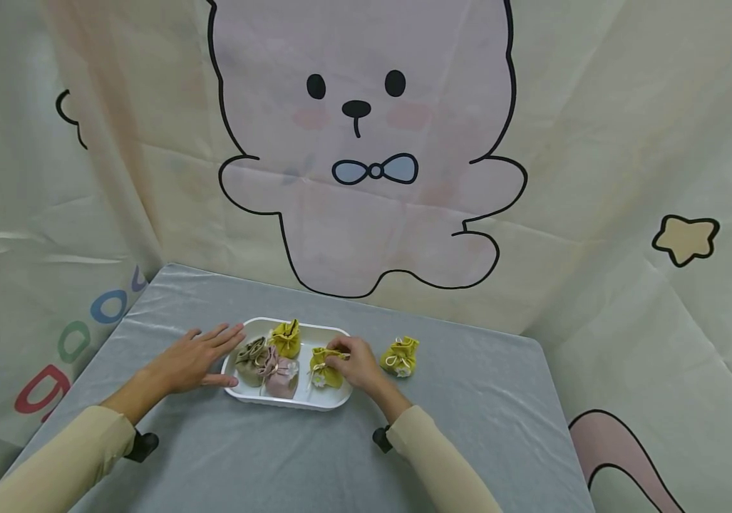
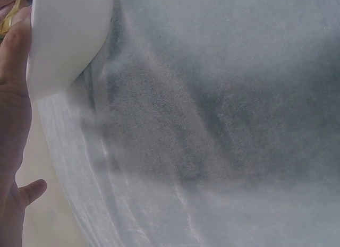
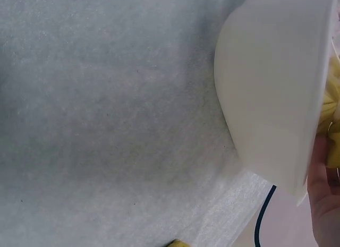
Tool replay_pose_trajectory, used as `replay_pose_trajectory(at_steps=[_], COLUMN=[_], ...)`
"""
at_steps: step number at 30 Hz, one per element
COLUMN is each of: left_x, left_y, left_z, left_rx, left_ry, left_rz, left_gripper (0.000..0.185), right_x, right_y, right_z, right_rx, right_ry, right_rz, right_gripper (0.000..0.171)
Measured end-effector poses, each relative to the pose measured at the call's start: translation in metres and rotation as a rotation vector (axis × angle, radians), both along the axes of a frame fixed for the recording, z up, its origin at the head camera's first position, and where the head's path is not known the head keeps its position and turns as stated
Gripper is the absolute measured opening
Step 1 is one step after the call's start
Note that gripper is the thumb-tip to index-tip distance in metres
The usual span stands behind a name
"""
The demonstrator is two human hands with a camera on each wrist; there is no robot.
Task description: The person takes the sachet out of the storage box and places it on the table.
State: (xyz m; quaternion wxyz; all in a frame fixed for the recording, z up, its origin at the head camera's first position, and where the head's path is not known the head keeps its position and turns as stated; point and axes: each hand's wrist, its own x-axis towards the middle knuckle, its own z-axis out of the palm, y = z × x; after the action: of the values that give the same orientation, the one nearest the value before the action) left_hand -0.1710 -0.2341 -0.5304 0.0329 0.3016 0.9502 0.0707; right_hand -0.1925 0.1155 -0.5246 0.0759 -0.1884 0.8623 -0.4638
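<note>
Right grip (image 1: 361, 365) pinches a yellow pouch (image 1: 323, 373) in the white tray's (image 1: 289, 404) right end; left grip (image 1: 199, 358) lies spread at the left. Pouch appears light, soft; hold near the tied neck.

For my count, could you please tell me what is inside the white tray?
The white tray holds an olive pouch, a pink pouch and a yellow pouch; the right hand pinches a second yellow pouch there. Whatever lies beneath them is covered.
</note>
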Motion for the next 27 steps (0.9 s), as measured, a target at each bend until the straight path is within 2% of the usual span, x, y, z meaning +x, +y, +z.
replay_pose_trajectory(at_steps=[5, 13, 22, 27], left_x=[0.0, -0.001, 0.0, 0.0], left_y=[0.001, 0.001, 0.002, 0.002], left_z=[-0.001, -0.001, 0.002, 0.002], left_rx=[-0.002, -0.007, 0.002, 0.006], left_ry=[-0.01, -0.013, -0.011, -0.01], left_rz=[0.008, 0.008, 0.004, 0.002], left_gripper=[0.092, 0.092, 0.089, 0.089], right_x=[-0.001, 0.003, 0.008, 0.014], right_y=[0.001, 0.001, -0.002, 0.002], right_z=[-0.002, 0.001, 0.02, 0.034], right_rx=[-0.017, -0.071, -0.134, -0.212], right_ry=[-0.005, 0.064, 0.121, 0.141], right_rz=[-0.027, -0.068, -0.097, -0.123], right_gripper=[0.006, 0.005, 0.007, 0.008])
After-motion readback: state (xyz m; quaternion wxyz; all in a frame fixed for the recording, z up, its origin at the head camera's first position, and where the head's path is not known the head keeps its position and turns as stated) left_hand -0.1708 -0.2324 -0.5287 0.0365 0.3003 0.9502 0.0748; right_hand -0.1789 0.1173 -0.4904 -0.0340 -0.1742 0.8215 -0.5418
